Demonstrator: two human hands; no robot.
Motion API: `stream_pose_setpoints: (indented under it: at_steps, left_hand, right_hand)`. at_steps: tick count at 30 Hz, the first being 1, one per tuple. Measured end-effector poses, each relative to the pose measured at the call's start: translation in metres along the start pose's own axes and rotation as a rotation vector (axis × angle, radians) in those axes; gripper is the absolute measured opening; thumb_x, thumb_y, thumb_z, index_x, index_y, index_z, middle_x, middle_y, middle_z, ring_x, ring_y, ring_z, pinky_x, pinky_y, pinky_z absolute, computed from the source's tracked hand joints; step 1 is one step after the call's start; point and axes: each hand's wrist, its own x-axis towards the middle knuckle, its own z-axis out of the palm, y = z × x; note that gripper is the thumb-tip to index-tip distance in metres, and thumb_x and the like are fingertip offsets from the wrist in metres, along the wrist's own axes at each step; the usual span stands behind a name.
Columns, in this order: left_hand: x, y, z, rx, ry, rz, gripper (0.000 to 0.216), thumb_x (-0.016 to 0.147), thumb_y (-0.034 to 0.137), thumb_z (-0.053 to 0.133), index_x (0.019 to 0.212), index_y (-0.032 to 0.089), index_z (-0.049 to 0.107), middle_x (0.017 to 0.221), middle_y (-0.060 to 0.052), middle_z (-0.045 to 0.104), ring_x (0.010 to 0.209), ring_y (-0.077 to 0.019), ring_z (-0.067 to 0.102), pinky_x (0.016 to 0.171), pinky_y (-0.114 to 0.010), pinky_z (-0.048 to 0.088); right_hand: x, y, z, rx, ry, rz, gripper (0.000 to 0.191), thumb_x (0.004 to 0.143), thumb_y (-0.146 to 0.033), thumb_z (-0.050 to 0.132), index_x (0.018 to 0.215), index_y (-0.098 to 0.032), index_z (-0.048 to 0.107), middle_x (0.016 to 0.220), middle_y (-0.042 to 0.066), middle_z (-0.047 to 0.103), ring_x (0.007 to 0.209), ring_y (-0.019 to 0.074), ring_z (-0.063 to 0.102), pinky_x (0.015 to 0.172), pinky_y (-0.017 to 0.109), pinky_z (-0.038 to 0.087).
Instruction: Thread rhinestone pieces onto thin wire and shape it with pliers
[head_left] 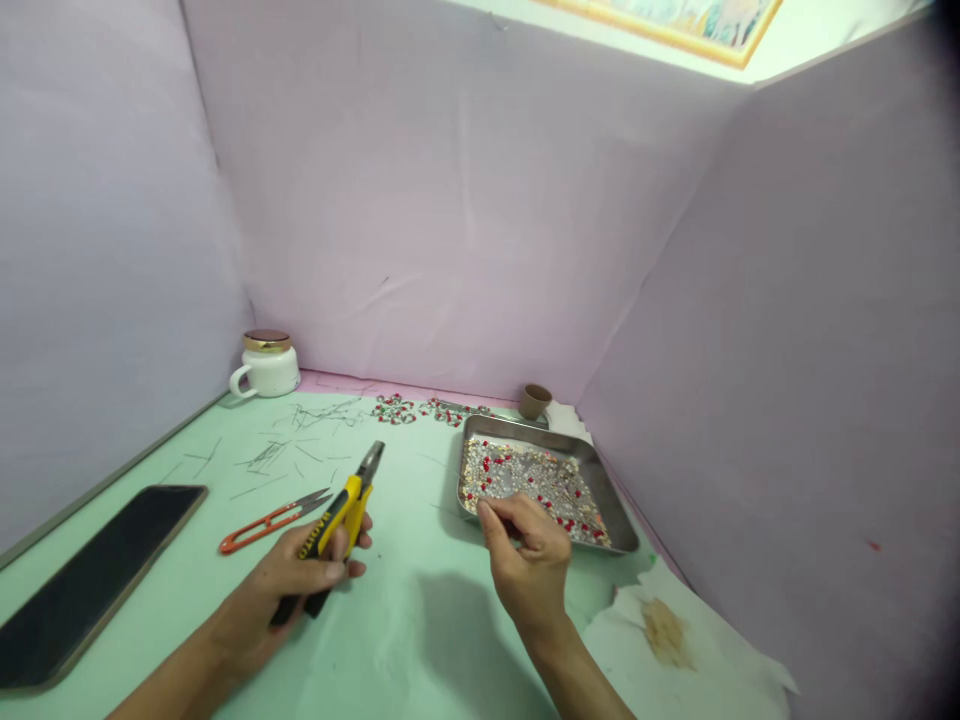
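Note:
Yellow-and-black pliers (346, 515) are gripped in my left hand (300, 575), their metal jaws pointing up and away from me. My right hand (529, 555) is held in a pinch over the near left edge of a metal tray (624, 520). Whatever sits between its fingertips is too small to make out. Inside the tray lie many small red, clear and pale gold beads (525, 475). Orange-handled thread snips (274, 522) rest on the table just left of the pliers.
A dark phone (97, 580) lies at the left. Behind are thin wire pieces (266, 457), red-beaded rings (394, 408) and a white lidded mug (270, 370). A small brown cup (535, 401) stands behind the tray; stained white paper (690, 640) lies at the right. Pale panels enclose the table.

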Motion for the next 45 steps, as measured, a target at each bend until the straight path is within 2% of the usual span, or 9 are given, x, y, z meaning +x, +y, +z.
stream_pose_setpoints:
  at_steps: [8,12,17,24,32,36,41,43,45]
  left_hand:
    - [0.006,-0.026,-0.009,0.224,-0.459,-0.060,0.052,0.040,0.012,0.059,0.091,0.020,0.065,0.113,-0.006,0.054,0.103,-0.0334,0.042,0.092,-0.046,0.025]
    - [0.009,-0.030,-0.005,0.288,-0.498,0.012,0.058,0.041,0.006,0.057,0.095,0.025,0.064,0.112,-0.004,0.056,0.112,-0.0338,0.037,0.094,-0.045,0.024]
    - [-0.001,-0.032,0.010,0.383,-0.323,0.083,0.050,0.043,0.004,0.051,0.087,0.022,0.067,0.106,-0.004,0.059,0.101,-0.0321,0.046,0.088,-0.043,0.032]
    - [-0.010,-0.027,0.021,0.605,-0.219,0.093,0.033,0.053,0.003,0.042,0.073,0.018,0.064,0.091,-0.003,0.061,0.055,-0.0132,0.052,0.051,-0.025,0.040]
    - [-0.016,-0.002,0.019,0.520,-0.220,0.096,0.020,0.041,0.006,0.041,0.050,0.016,0.056,0.079,-0.002,0.061,0.069,-0.0196,0.052,0.066,-0.032,0.042]
    - [-0.010,0.004,0.013,0.320,-0.027,-0.072,0.035,0.036,0.002,0.040,0.063,0.016,0.059,0.073,0.000,0.061,0.057,-0.0145,0.050,0.053,-0.025,0.042]
    - [0.015,0.015,-0.029,0.002,0.612,0.042,0.029,0.037,-0.001,0.051,0.060,0.017,0.053,0.069,0.000,0.057,0.066,-0.0140,0.054,0.050,-0.018,0.046]
    - [0.018,0.017,-0.039,-0.025,0.604,0.071,0.033,0.040,0.002,0.058,0.070,0.017,0.058,0.073,0.000,0.058,0.070,-0.0144,0.055,0.056,-0.019,0.048]
    - [0.015,0.015,-0.037,0.016,0.442,0.069,0.030,0.046,0.011,0.064,0.075,0.018,0.061,0.082,-0.002,0.060,0.077,-0.0175,0.056,0.066,-0.024,0.049]
  right_hand:
    - [-0.004,0.002,0.002,-0.086,-0.028,-0.192,0.014,0.075,-0.013,0.051,0.078,-0.017,0.064,0.061,0.004,0.056,0.052,0.0115,0.051,0.049,0.022,0.042]
    - [-0.005,0.002,0.001,-0.186,-0.068,-0.311,0.017,0.076,-0.009,0.051,0.083,-0.017,0.063,0.061,0.004,0.058,0.054,0.0121,0.053,0.050,0.022,0.042]
    - [-0.007,0.000,0.003,-0.252,-0.089,-0.375,0.017,0.078,-0.011,0.048,0.082,-0.019,0.063,0.057,0.003,0.056,0.054,0.0124,0.054,0.051,0.022,0.042]
    - [-0.010,-0.003,0.004,-0.310,-0.116,-0.443,0.017,0.077,-0.007,0.048,0.084,-0.016,0.060,0.057,0.003,0.055,0.053,0.0119,0.051,0.050,0.022,0.039]
    - [-0.008,-0.007,0.008,-0.304,-0.036,-0.485,0.013,0.073,-0.007,0.050,0.076,-0.015,0.060,0.050,0.001,0.048,0.045,0.0108,0.042,0.043,0.024,0.030]
    - [-0.008,-0.007,0.005,-0.273,-0.004,-0.509,0.012,0.071,-0.005,0.051,0.072,-0.014,0.059,0.048,0.000,0.046,0.044,0.0108,0.040,0.042,0.025,0.028]
    - [-0.005,-0.011,-0.008,-0.195,0.048,-0.443,0.014,0.070,-0.005,0.053,0.073,-0.016,0.061,0.049,0.000,0.048,0.045,0.0102,0.043,0.043,0.023,0.031]
    - [-0.002,-0.016,-0.008,-0.103,0.053,-0.347,0.013,0.071,-0.007,0.053,0.072,-0.016,0.062,0.051,0.000,0.050,0.046,0.0099,0.044,0.044,0.022,0.032]
    - [0.002,-0.022,-0.006,0.052,0.054,-0.144,0.010,0.071,-0.011,0.055,0.068,-0.016,0.063,0.051,0.001,0.050,0.046,0.0099,0.044,0.044,0.023,0.034]
